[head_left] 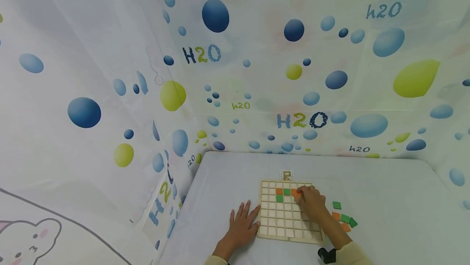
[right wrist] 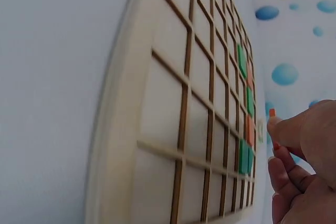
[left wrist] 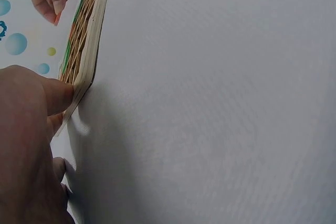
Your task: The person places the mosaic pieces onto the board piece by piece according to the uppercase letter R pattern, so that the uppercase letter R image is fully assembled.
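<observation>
A wooden grid board [head_left: 271,218] lies on the white table, with orange and green square tiles in its upper cells, among them a green tile [head_left: 287,192] and an orange tile [head_left: 279,190]. My right hand [head_left: 314,204] is over the board's upper right part. Between its thumb and finger it pinches an orange tile [right wrist: 272,113], raised off the grid in the right wrist view. My left hand [head_left: 241,225] rests on the table with fingers spread, its fingertips touching the board's left edge. The left wrist view shows its thumb [left wrist: 59,97] against the frame.
Right of the board lie several loose tiles, including a green tile [head_left: 337,205] and an orange tile [head_left: 345,227]. A small card with a grid pattern [head_left: 286,175] sits behind the board. Near the front right is a black object [head_left: 327,255]. Printed curtains [head_left: 257,93] surround the table.
</observation>
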Demonstrator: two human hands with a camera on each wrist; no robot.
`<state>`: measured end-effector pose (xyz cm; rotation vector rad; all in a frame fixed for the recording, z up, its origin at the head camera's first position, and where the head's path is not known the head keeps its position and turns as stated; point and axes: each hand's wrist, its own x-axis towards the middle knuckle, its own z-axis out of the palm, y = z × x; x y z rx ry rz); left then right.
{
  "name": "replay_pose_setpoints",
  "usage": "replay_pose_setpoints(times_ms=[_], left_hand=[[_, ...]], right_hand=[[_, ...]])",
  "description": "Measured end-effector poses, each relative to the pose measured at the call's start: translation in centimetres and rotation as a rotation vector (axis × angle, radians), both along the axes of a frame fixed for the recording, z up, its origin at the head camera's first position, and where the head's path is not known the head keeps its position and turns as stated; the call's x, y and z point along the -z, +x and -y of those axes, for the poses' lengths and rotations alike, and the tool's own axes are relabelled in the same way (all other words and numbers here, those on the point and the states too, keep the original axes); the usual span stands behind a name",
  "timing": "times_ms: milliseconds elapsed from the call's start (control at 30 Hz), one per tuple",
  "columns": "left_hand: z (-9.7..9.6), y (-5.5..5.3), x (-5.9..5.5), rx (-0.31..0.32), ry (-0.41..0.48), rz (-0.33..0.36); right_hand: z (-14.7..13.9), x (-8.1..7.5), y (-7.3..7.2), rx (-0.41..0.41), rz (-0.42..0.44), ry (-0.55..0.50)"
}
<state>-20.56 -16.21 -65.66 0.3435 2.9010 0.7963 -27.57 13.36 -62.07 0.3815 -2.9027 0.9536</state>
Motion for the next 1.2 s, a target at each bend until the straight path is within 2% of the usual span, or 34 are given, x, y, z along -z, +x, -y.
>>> replay_pose_setpoints(times_ms=[333,467,667,967,1200], left_hand=[[0.2,0.0,-0.5,0.007,0.010,0.018],[0.1,-0.1,-0.7,0.012,0.019,0.011],[0.0,0.0,-0.6,0.006,0.011,0.005],[-0.3,0.6,-2.4,0.012,0.002,0.027],[-0.4,0.7,-2.3,0.005,0.011,0.025]], right_hand=[[4.6,0.9,1.4,-0.091,-0.090,-0.098],[5.6,1.1,1.6,-0.128,-0.128,-0.082],[6.1,1.4,2.0,-0.121,-0.152,-0.059],[6.2,1.6,2.3,-0.111,-0.192,-0.044],[6.1,1.4,2.4,-0.117,-0.174,-0.042]])
